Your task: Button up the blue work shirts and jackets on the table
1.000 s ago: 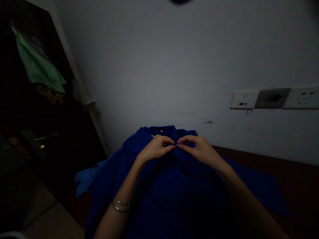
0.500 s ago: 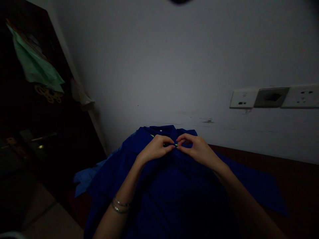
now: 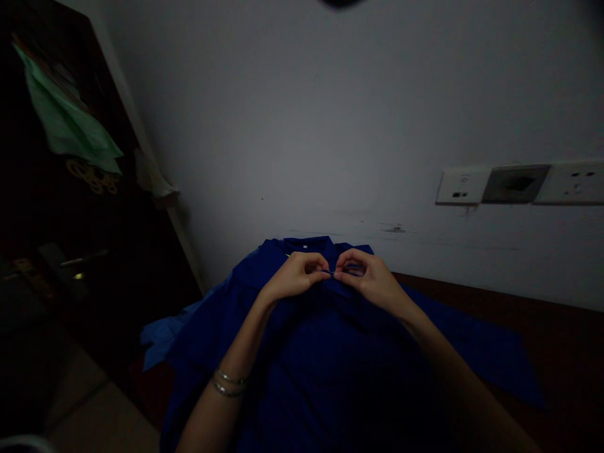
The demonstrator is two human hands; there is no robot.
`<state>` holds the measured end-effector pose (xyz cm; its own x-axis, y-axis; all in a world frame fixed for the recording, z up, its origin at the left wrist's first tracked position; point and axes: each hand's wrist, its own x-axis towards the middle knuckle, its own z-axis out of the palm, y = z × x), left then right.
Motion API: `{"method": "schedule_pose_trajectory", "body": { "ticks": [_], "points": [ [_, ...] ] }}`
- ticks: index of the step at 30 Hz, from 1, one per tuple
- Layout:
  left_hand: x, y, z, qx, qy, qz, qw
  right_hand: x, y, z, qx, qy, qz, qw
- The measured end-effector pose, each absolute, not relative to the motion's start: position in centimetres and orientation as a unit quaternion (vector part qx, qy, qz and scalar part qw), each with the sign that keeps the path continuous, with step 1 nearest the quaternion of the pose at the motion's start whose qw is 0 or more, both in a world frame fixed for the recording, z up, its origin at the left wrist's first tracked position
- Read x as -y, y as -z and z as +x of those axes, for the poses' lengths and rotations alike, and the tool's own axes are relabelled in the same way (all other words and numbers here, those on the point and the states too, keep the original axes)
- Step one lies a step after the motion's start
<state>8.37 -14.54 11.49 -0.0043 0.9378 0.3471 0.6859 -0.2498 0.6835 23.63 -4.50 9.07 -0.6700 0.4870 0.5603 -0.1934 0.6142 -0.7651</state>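
Blue shirt (image 3: 302, 352) pinched in each grip, left hand (image 3: 296, 274) and right hand (image 3: 372, 280) angled inward, nearly meeting

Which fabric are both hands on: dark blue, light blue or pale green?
The dark blue collared garment, pinched by left hand and right hand; the light blue cloth shows past its edge, untouched, and the pale green cloth hangs by the dark door.
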Motion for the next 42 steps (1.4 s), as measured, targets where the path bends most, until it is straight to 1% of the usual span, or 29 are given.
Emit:
{"method": "schedule_pose_trajectory", "body": {
  "ticks": [6,10,13,18,21,23,25,27,29,30,33,35,39,42],
  "points": [
    [14.2,-11.6,7.7,-0.530,-0.474,0.668,0.216,3.6,-9.0,23.8,0.764,-0.472,-0.110,0.426],
    [14.3,-11.7,7.4,-0.535,-0.451,0.672,0.244,3.1,-8.8,23.7,0.733,-0.504,-0.120,0.440],
    [14.5,-11.7,7.2,-0.536,-0.432,0.680,0.253,3.4,-8.9,23.6,0.718,-0.529,-0.128,0.433],
    [14.4,-11.6,7.3,-0.561,-0.449,0.663,0.210,3.9,-8.9,23.4,0.705,-0.555,-0.123,0.425],
    [14.3,-11.4,7.6,-0.575,-0.380,0.697,0.197,4.1,-8.8,23.2,0.712,-0.545,-0.107,0.429],
    [14.2,-11.3,7.7,-0.584,-0.330,0.726,0.152,4.2,-8.7,23.1,0.728,-0.522,-0.103,0.431],
    [14.2,-11.3,7.3,-0.599,-0.324,0.730,0.066,4.2,-8.8,23.2,0.746,-0.493,-0.105,0.436],
    [14.3,-11.4,6.3,-0.631,-0.350,0.691,-0.033,3.9,-8.9,23.5,0.757,-0.469,-0.118,0.440],
    [14.7,-11.6,4.4,-0.671,-0.385,0.628,-0.082,3.5,-8.9,23.9,0.766,-0.452,-0.134,0.438],
    [15.0,-11.8,3.1,-0.688,-0.410,0.594,-0.077,3.2,-8.9,24.1,0.771,-0.443,-0.140,0.435],
    [16.8,-12.6,-1.8,-0.716,-0.502,0.486,0.000,2.3,-8.7,24.6,0.785,-0.419,-0.150,0.431],
    [18.8,-13.6,-5.4,-0.718,-0.583,0.381,0.016,1.8,-8.5,24.9,0.788,-0.409,-0.154,0.433],
    [24.2,-16.1,-11.5,-0.731,-0.611,0.299,-0.056,0.9,-8.2,25.0,0.796,-0.393,-0.173,0.428],
    [28.3,-17.1,-14.2,-0.761,-0.578,0.276,-0.104,0.6,-7.8,25.0,0.799,-0.380,-0.188,0.426]
  ]
}}
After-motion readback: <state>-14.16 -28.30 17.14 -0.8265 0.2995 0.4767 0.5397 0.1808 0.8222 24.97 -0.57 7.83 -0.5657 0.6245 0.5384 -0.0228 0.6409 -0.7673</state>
